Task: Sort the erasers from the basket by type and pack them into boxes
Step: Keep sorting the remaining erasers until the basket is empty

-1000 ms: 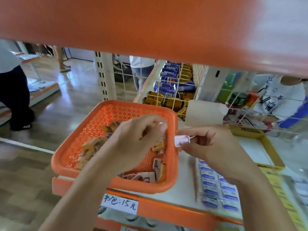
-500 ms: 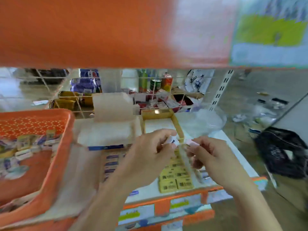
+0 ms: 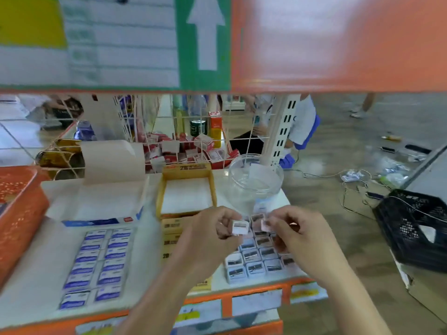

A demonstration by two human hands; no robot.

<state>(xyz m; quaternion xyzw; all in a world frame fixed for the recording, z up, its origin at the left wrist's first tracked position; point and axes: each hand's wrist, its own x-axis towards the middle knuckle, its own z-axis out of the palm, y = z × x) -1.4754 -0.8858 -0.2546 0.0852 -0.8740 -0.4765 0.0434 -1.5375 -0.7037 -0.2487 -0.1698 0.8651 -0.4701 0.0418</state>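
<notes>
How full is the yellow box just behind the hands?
Empty: the yellow box shows only its bare white bottom; nothing lies in it.

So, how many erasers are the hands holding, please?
2: a white eraser pinched by the left hand, a pink eraser pinched by the right hand; more may be hidden in the palms.

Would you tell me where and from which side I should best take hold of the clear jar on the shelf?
Grip the jar round its wall just below the open rim, coming from the front-right. It stands upright and round; the yellow box crowds its left and the post stands behind, so that side looks freest.
</notes>
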